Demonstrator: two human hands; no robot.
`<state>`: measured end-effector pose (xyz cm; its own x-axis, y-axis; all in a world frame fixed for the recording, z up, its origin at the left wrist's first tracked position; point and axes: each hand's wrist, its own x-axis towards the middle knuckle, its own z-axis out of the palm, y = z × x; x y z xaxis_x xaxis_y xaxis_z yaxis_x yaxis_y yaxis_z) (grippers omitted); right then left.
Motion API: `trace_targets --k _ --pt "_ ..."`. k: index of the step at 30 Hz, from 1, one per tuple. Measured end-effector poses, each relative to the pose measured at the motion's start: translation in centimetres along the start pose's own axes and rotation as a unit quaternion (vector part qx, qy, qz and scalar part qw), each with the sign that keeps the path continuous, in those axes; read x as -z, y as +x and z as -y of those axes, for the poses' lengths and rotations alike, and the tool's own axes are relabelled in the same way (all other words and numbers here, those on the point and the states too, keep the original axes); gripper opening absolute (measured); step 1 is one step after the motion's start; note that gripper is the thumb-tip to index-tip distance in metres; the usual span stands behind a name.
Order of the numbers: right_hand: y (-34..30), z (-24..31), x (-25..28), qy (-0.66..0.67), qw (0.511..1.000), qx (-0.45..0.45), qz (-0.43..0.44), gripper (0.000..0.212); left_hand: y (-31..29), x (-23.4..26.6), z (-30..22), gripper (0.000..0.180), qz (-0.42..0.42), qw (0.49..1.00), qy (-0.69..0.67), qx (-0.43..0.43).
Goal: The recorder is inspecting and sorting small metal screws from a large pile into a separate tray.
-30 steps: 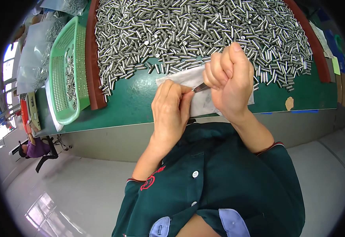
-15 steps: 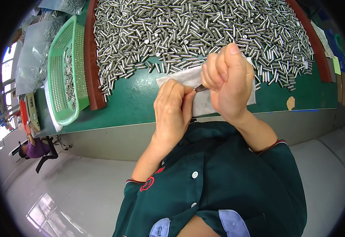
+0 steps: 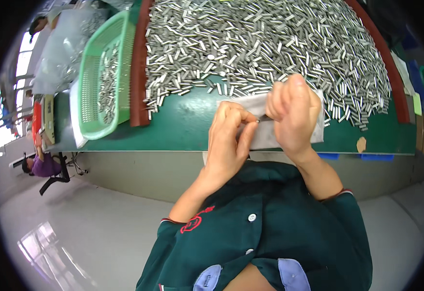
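Left hand (image 3: 229,140) still pinching small metal pin (image 3: 262,118) with right hand (image 3: 293,114), both grips closed on it, over white cloth (image 3: 270,133) at worktop (image 3: 183,126) edge; pin pile (image 3: 270,43) at twelve o'clock. Positions barely changed.

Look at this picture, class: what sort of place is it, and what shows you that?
Probably a factory sorting or inspection bench: a big heap of small metal pins on a green worktable, and a green plastic basket with more pins.
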<state>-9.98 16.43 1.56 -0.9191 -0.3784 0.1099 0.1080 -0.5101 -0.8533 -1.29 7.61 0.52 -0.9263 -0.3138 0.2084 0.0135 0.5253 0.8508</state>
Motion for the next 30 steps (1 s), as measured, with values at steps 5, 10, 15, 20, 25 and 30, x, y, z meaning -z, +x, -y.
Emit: trace_targets --k 5,10,15,20,25,30 --pt "0.3 0.4 0.5 0.090 0.995 -0.043 -0.005 0.039 -0.5 2.0 1.1 0.009 0.049 0.754 -0.595 0.273" --pt "0.4 0.3 0.3 0.092 0.995 -0.037 -0.005 0.039 0.0 3.1 1.1 0.012 0.017 0.748 -0.602 0.280" --pt "0.7 0.0 0.3 0.102 0.994 -0.041 -0.004 0.039 0.1 3.4 1.1 0.017 0.011 0.757 -0.588 0.284" --pt "0.5 0.4 0.4 0.089 0.995 -0.044 0.001 0.039 0.5 5.7 2.0 0.028 -0.070 0.862 -0.461 0.197" --pt "0.5 0.4 0.4 0.079 0.996 -0.046 -0.001 0.040 1.8 7.1 3.1 0.006 -0.130 0.967 0.147 0.162" --pt "0.5 0.4 0.2 0.084 0.995 -0.048 -0.007 0.040 2.3 7.4 4.7 0.009 -0.155 0.944 0.292 0.009"
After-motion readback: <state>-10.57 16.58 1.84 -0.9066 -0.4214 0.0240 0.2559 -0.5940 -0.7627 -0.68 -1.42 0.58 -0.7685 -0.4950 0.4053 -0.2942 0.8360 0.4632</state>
